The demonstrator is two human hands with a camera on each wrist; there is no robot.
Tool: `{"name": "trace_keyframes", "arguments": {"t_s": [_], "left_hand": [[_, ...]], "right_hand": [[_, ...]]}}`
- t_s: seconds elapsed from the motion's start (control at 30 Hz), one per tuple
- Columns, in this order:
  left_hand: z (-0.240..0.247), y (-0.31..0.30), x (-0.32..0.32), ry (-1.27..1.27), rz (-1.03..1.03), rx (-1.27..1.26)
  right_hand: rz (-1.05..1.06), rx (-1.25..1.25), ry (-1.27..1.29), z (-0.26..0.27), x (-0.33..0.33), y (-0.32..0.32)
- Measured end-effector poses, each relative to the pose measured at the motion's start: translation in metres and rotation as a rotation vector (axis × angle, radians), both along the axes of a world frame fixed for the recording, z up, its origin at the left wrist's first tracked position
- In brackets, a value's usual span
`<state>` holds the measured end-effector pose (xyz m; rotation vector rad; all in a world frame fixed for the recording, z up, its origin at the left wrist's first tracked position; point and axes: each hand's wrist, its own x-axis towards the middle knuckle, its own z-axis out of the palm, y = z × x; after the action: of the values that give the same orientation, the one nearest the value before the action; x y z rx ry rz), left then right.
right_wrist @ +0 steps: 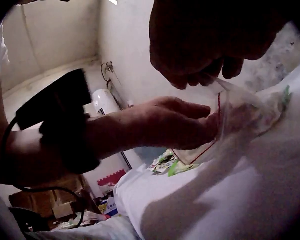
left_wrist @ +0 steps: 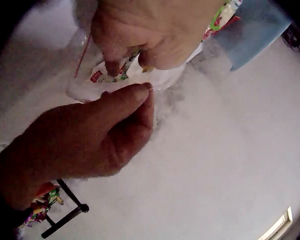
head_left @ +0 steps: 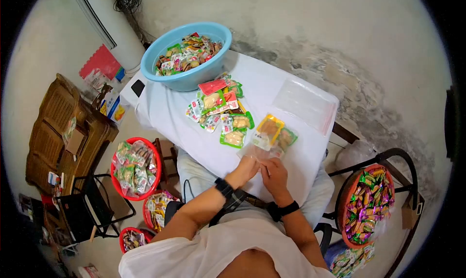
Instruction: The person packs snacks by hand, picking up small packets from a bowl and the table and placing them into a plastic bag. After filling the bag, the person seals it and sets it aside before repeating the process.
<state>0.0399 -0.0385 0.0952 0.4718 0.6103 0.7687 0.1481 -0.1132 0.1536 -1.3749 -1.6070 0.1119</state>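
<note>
"While the clear bag (head_left: pixel 261 153) is held over the table's near side, how is it angled?"

"Its length is slanted towards the far right, packets (head_left: pixel 269 131) beyond both hands."

"And the grip?"

"Its mouth's edge is pinched by the right hand's (head_left: pixel 275 177) curled fingers. The left hand (head_left: pixel 246 167) is held part-open, fingers extended into the mouth; no grip is seen."

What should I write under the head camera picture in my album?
Left hand and right hand at a clear bag of bright packets, blue tub beyond.
</note>
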Motion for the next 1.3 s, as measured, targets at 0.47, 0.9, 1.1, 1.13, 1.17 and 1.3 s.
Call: {"name": "trace_keyframes", "arguments": {"t_s": [0.47,0.9,1.1,1.13,1.17,1.3], "left_hand": [[0.039,0.108,-0.121,0.887,0.2,0.44],[0.001,0.164,-0.064,0.673,0.428,0.189],[0.017,0.153,-0.066,0.581,0.321,0.13],[0.006,0.157,-0.071,0.583,0.32,0.128],[-0.01,0.164,-0.08,0.524,0.321,0.234],[0.022,0.15,-0.086,0.611,0.332,0.314]], "right_hand": [[0.019,-0.09,0.076,0.004,-0.003,-0.002],[0.007,-0.119,0.117,-0.002,-0.001,-0.006],[0.002,-0.105,0.107,0.0,0.001,-0.008],[-0.002,-0.108,0.087,-0.001,0.002,-0.008],[-0.004,-0.112,0.068,-0.002,0.002,-0.009],[-0.006,-0.1,0.064,-0.004,0.001,-0.008]]}}
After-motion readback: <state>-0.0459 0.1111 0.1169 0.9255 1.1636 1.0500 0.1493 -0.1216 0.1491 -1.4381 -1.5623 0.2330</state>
